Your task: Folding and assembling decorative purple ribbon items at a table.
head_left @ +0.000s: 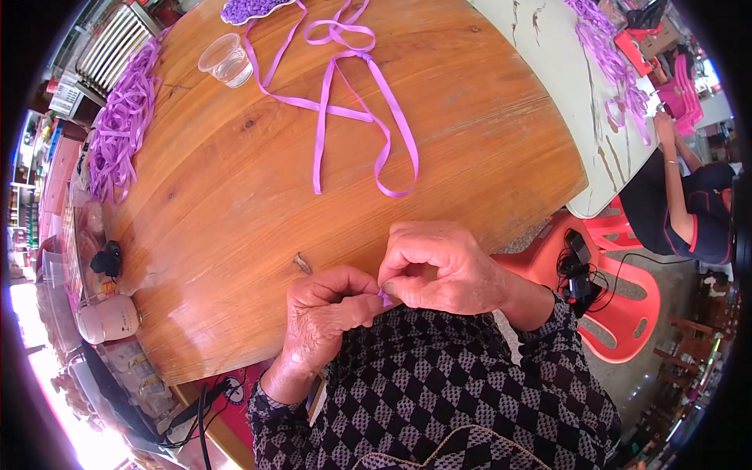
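At the near edge of the wooden table, my left hand and my right hand meet with fingertips pinched together. Between them shows a small bit of purple ribbon; most of it is hidden by the fingers. Farther off on the wood lies a long loose purple ribbon, with a knot and several loops, apart from both hands. Beyond it, at the far edge, a white-rimmed dish holds small purple pieces.
A clear plastic cup stands far left of the loose ribbon. Heaps of purple ribbon hang at the left edge and on the white marbled table. A red plastic chair carries black cables. Another person's arm reaches in at right.
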Action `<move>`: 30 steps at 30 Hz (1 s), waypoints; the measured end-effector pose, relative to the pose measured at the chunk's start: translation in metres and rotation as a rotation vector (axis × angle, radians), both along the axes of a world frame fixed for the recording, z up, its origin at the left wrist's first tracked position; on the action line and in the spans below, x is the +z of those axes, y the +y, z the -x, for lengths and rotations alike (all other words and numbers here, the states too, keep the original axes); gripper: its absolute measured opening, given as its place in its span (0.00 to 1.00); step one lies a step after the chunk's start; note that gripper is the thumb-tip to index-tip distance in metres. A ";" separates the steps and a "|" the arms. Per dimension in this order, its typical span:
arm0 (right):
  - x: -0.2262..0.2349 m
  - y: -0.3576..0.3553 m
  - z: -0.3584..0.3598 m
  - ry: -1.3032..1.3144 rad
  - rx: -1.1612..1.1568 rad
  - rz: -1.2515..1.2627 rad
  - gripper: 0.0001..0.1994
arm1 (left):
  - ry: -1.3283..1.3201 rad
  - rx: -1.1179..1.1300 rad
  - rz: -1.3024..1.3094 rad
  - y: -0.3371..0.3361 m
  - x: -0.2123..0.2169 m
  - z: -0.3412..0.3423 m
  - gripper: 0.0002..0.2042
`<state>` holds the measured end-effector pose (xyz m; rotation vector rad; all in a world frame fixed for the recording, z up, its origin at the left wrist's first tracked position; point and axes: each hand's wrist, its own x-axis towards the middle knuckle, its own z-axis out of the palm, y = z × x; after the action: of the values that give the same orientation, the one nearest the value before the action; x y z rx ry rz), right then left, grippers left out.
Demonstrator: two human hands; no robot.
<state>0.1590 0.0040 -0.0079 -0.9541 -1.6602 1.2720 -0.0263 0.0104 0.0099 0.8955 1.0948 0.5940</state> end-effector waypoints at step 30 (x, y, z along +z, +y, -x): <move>-0.011 -0.014 0.001 -0.034 -0.149 -0.312 0.11 | -0.002 -0.092 -0.033 -0.008 0.005 0.005 0.04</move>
<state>0.1585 -0.0098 -0.0188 -0.8914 -1.7172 0.8710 -0.0311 0.0024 0.0149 0.9687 1.0387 0.5384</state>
